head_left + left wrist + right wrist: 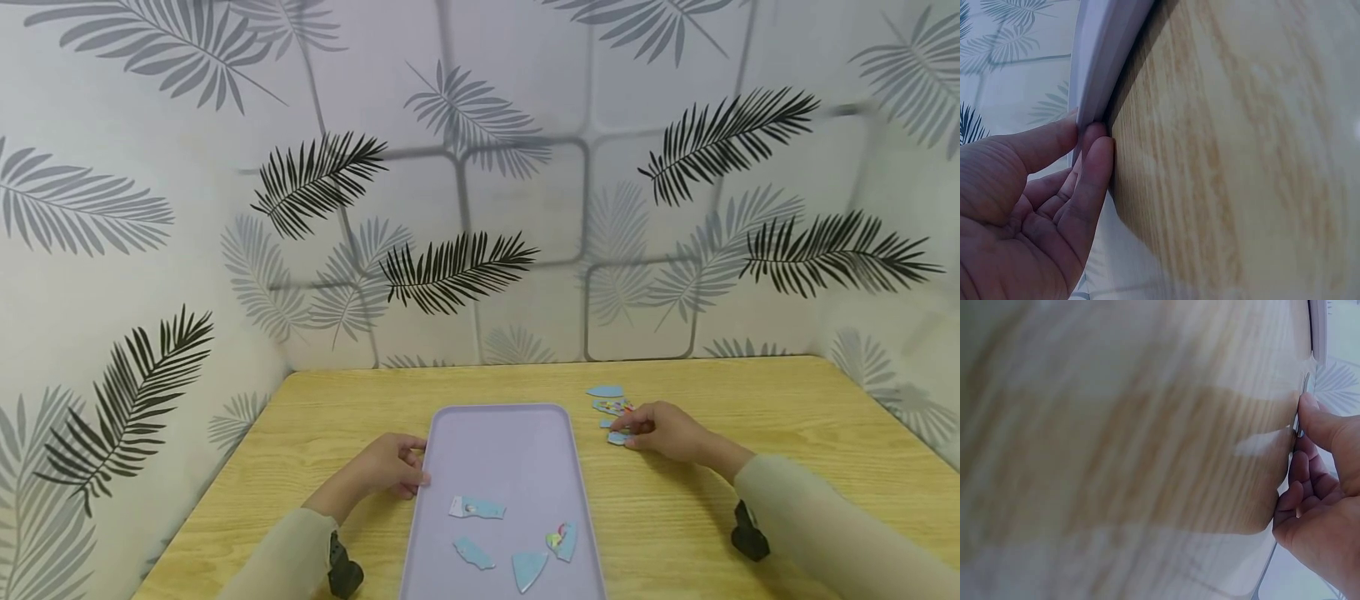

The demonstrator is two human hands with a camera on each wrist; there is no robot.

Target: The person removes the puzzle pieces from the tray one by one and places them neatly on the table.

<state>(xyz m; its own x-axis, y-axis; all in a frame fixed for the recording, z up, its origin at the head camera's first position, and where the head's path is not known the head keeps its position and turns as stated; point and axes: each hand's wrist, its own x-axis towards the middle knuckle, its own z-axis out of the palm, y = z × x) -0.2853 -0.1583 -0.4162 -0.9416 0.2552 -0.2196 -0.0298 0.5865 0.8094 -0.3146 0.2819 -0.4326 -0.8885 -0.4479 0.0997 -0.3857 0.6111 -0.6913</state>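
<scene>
My left hand (390, 465) grips the left rim of a pale purple tray (502, 450), its thumb on the rim and fingertips against the outer side (1091, 150). On the tray lie light-blue printed puzzle pieces: a long one (480, 508), a narrow one (474, 553), a triangular one (529, 570) and one with a colourful picture (567, 542). Right of the tray, my right hand (667, 432) pinches a thin blue puzzle piece (618, 438) at the table surface. The fingers partly cover it. In the right wrist view that hand (1329, 469) shows its thumb against the piece's thin edge.
Beyond the right hand, a plain blue piece (605, 391) and a multicoloured piece (609, 407) lie on the wood-grain table (360, 392). A leaf-patterned backdrop (525, 317) stands behind the table and along its sides.
</scene>
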